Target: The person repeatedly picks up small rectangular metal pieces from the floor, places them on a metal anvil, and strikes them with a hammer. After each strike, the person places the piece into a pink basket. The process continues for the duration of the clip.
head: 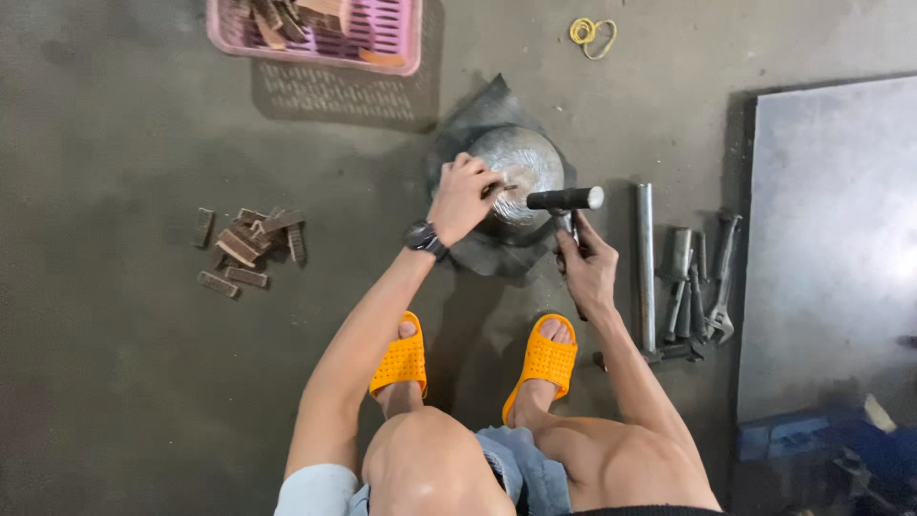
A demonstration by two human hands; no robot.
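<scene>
Small piece pinched by left hand [465,199] on round metal block [521,172], frame centre; hammer [565,199] (head lying sideways) gripped by right hand [587,268], just right.

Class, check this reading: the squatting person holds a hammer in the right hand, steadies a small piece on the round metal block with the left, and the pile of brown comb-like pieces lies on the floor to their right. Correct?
Not quite. In the head view, the pile of brown comb-like pieces lies to the person's left, not right. The rest holds: the right hand grips the black-headed hammer, and the left hand steadies a small piece on the round metal block.
</scene>
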